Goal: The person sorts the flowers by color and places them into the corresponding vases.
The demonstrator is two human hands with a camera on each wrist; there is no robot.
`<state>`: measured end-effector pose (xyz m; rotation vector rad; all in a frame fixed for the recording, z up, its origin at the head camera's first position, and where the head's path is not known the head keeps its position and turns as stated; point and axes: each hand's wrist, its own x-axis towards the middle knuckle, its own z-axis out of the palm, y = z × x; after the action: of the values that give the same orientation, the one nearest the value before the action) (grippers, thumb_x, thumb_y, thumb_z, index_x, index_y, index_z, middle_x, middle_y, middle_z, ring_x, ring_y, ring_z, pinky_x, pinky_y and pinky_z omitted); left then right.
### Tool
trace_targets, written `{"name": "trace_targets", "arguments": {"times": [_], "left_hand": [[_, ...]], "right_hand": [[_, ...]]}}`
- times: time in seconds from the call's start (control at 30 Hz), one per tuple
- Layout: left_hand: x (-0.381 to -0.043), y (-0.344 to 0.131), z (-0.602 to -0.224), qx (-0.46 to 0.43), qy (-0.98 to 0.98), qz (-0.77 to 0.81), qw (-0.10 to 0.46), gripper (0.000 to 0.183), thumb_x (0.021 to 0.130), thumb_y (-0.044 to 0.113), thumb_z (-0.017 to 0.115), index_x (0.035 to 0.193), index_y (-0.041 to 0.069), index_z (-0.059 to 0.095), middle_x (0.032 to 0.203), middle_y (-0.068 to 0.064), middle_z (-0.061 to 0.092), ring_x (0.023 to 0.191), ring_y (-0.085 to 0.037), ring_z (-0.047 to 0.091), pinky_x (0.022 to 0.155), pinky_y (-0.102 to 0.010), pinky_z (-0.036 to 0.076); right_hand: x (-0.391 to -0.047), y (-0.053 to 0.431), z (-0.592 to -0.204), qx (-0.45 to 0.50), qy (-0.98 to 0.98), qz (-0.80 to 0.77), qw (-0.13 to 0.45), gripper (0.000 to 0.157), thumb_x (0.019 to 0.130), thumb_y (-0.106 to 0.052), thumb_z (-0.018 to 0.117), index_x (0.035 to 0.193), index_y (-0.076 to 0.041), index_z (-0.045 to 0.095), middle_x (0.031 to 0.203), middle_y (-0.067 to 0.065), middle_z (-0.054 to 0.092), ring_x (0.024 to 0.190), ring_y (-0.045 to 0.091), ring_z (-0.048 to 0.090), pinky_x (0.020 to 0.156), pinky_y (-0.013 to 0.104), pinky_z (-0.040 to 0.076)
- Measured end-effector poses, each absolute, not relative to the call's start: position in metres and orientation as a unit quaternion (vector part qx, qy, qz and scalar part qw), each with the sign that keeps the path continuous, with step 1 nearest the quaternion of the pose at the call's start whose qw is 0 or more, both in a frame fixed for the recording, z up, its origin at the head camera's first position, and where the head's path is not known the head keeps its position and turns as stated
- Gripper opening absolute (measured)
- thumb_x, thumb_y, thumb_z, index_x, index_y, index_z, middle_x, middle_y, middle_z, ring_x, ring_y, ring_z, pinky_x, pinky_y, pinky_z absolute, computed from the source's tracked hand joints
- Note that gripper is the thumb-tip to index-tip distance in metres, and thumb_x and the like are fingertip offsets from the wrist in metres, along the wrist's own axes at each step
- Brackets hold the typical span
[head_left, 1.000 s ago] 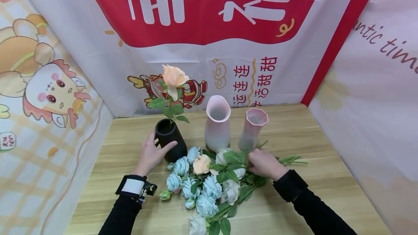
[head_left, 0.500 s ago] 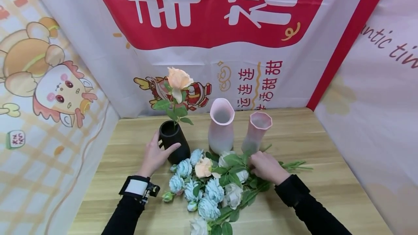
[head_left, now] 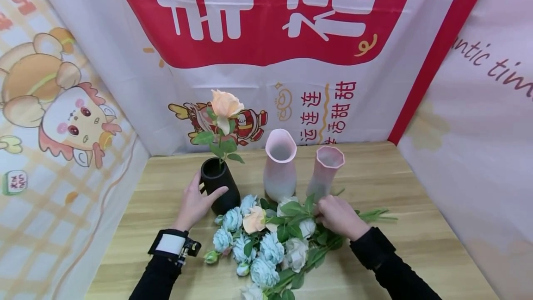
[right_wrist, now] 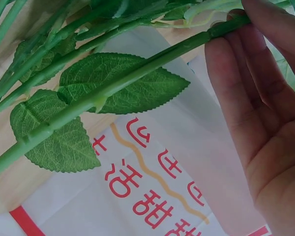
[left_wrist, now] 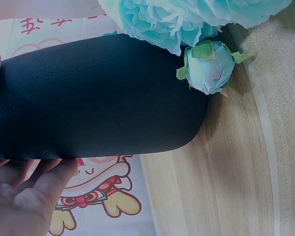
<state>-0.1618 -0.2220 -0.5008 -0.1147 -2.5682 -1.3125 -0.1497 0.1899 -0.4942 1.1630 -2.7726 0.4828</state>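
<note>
My left hand (head_left: 195, 206) grips a black vase (head_left: 226, 194) from its left side, thumb across the front. In the left wrist view, fingertips press the vase's dark wall (left_wrist: 98, 98). A peach rose (head_left: 226, 103) with green leaves stands upright in it. To the right, my right hand (head_left: 339, 216) is at the stems of a pile of artificial flowers. The right wrist view shows its thumb and fingers pinching a green flower stem (right_wrist: 120, 84) with serrated leaves (right_wrist: 132, 81). The bloom on that stem cannot be made out.
Two pink-to-grey vases, one taller (head_left: 280, 182) and one shorter (head_left: 322, 179), stand behind the flowers. Blue blooms (head_left: 264, 271), a lying peach rose (head_left: 254, 220) and white roses (head_left: 296, 254) cover the middle of the wooden table (head_left: 166, 170). A printed cloth backdrop (head_left: 250, 75) hangs behind.
The head view shifts slightly. Both hands keep their places, the left on the black vase and the right at the flower stems.
</note>
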Motion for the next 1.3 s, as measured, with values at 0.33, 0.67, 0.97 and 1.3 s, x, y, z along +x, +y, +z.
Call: {"name": "trace_targets", "arguments": {"times": [0.33,0.67,0.97,1.3], "left_hand": [[-0.163,-0.224,-0.496,-0.032,-0.888,-0.444,0.120,0.093,0.079,0.058,0.075,0.152,0.017,0.034,0.146,-0.013,0.045,0.132,-0.035,0.043,0.097,-0.055,0.045],[-0.166,-0.224,-0.496,-0.040,-0.886,-0.444,0.128,0.090,0.079,0.055,0.077,0.150,0.017,0.037,0.145,-0.012,0.047,0.130,-0.035,0.045,0.095,-0.054,0.046],[-0.162,-0.225,-0.498,-0.030,-0.889,-0.440,0.119,0.093,0.079,0.058,0.076,0.152,0.017,0.035,0.146,-0.012,0.045,0.131,-0.036,0.044,0.097,-0.054,0.045],[-0.163,-0.226,-0.498,-0.032,-0.889,-0.441,0.117,0.093,0.079,0.058,0.076,0.151,0.016,0.036,0.146,-0.013,0.045,0.131,-0.037,0.044,0.096,-0.054,0.046]], "right_hand": [[-0.152,0.191,-0.483,0.413,-0.891,0.152,0.107,0.020,0.073,-0.005,0.084,0.066,-0.018,0.071,0.067,-0.010,0.056,0.064,0.010,0.060,0.052,0.030,0.049],[-0.152,0.197,-0.472,0.378,-0.900,0.186,0.108,0.010,0.078,-0.006,0.082,0.085,-0.012,0.080,0.080,-0.005,0.064,0.072,0.012,0.063,0.058,0.031,0.052],[-0.152,0.192,-0.464,0.376,-0.886,0.217,0.160,0.010,0.077,-0.006,0.084,0.086,-0.009,0.080,0.081,-0.003,0.064,0.070,0.012,0.064,0.059,0.030,0.054],[-0.151,0.189,-0.447,0.377,-0.861,0.263,0.217,0.015,0.075,0.001,0.083,0.089,-0.005,0.078,0.086,0.003,0.068,0.078,0.017,0.066,0.064,0.033,0.056]]}}
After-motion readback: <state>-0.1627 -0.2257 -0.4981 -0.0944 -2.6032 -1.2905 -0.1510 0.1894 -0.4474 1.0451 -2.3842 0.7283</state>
